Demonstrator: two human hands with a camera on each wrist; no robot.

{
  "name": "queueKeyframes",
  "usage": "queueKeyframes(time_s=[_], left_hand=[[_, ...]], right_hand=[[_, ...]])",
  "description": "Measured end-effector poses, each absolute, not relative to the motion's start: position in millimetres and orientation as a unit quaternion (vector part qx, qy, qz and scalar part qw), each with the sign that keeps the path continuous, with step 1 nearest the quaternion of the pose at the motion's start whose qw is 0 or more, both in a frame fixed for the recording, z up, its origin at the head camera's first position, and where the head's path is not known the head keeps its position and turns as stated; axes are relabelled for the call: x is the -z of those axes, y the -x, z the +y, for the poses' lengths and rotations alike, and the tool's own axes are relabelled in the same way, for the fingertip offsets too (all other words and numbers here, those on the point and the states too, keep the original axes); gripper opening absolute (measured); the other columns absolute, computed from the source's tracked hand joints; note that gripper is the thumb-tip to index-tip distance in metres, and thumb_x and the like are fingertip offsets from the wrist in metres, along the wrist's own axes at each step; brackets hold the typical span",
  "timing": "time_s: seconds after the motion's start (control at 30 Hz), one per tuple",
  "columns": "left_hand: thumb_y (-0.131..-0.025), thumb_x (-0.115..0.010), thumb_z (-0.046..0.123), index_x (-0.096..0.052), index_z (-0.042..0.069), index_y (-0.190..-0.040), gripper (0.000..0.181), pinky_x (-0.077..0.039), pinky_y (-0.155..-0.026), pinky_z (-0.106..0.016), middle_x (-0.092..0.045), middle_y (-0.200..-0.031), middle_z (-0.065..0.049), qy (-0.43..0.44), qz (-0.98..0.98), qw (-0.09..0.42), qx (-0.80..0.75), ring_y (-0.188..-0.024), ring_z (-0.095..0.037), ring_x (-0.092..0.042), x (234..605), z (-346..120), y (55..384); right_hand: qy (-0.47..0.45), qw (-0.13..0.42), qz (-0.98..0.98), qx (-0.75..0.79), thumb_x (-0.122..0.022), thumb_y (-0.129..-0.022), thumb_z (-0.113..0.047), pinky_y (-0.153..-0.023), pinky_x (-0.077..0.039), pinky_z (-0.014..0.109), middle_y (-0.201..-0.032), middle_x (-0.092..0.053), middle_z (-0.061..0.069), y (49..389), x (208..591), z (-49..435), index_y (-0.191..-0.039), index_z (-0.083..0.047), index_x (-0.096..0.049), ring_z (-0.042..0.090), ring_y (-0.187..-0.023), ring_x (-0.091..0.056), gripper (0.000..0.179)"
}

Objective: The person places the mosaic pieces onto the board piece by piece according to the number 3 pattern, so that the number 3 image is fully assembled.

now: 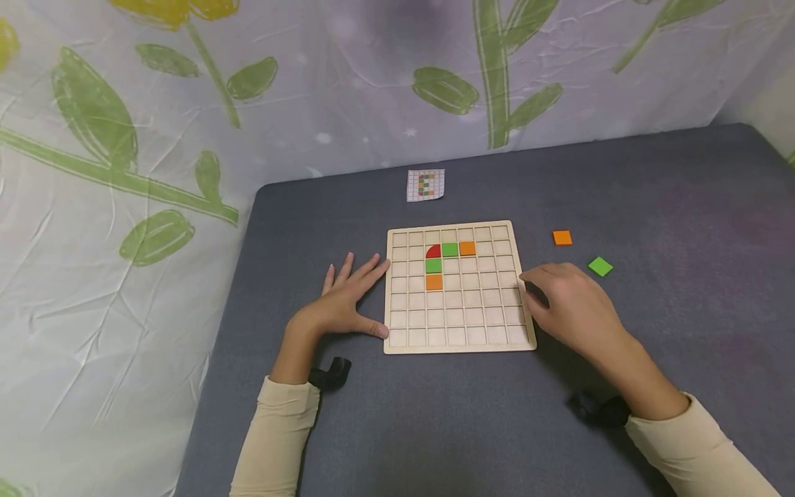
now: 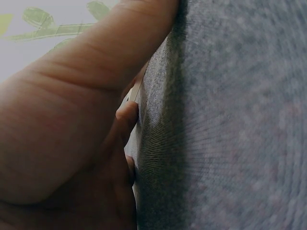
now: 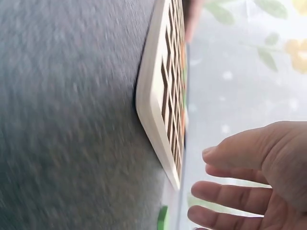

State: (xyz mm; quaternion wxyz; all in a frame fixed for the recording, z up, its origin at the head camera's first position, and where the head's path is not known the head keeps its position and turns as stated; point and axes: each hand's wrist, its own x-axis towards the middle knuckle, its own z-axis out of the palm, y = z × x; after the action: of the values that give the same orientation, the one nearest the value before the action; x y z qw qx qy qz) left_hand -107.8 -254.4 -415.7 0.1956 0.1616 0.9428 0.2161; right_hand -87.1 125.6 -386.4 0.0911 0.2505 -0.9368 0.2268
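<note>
A wooden grid board (image 1: pixel 456 318) lies on the table. In its upper left part sit a red quarter-round tile (image 1: pixel 434 252), two green tiles (image 1: pixel 450 250) and two orange tiles (image 1: pixel 467 248), forming a corner shape. My left hand (image 1: pixel 341 307) is spread flat beside the board, thumb and index fingertips at its left edge. Over the board's right edge hovers my right hand (image 1: pixel 574 304), fingers loosely bent. The right wrist view shows the board's near corner (image 3: pixel 151 103) and my right fingers (image 3: pixel 230 196) apart with nothing between them.
To the right of the board lie a loose orange tile (image 1: pixel 562 238) and a loose green tile (image 1: pixel 600 266). A small printed pattern card (image 1: pixel 426 185) is behind the board. A leaf-patterned cloth (image 1: pixel 348 90) hangs along the table's back and left.
</note>
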Motion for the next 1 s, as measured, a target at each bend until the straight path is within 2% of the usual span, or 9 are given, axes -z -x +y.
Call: queueKeyframes(time_s=[0.43,0.67,1.0], left_hand=[[-0.065,-0.088,0.059,-0.014,0.03,-0.163,0.126,0.017,-0.114,-0.056,-0.006,-0.168,0.004,-0.166,0.94,0.196,-0.227,-0.15,-0.029,0.018,415,-254,107],[-0.065,-0.089,0.059,-0.015,0.03,-0.163,0.126,0.016,-0.114,-0.056,-0.006,-0.168,0.003,-0.168,0.938,0.198,-0.228,-0.15,-0.03,0.018,413,-253,107],[-0.066,-0.088,0.059,-0.014,0.029,-0.163,0.126,0.016,-0.114,-0.056,-0.006,-0.168,0.003,-0.166,0.938,0.197,-0.23,-0.15,-0.03,0.018,413,-255,107]], right_hand=[[-0.209,0.098,-0.943,-0.239,-0.076,-0.079,0.002,-0.065,-0.052,0.052,-0.104,-0.072,0.019,94,388,154,-0.104,0.0,-0.074,0.037,-0.091,-0.065,0.025],[-0.185,0.041,-0.957,-0.221,-0.076,-0.081,0.0,-0.081,-0.048,0.062,-0.112,-0.067,0.026,97,388,169,-0.114,0.003,-0.07,0.045,-0.101,-0.061,0.034],[-0.173,-0.008,-0.963,-0.206,-0.078,-0.08,-0.001,-0.085,-0.046,0.063,-0.116,-0.064,0.029,104,392,177,-0.116,0.006,-0.068,0.048,-0.105,-0.059,0.039]])
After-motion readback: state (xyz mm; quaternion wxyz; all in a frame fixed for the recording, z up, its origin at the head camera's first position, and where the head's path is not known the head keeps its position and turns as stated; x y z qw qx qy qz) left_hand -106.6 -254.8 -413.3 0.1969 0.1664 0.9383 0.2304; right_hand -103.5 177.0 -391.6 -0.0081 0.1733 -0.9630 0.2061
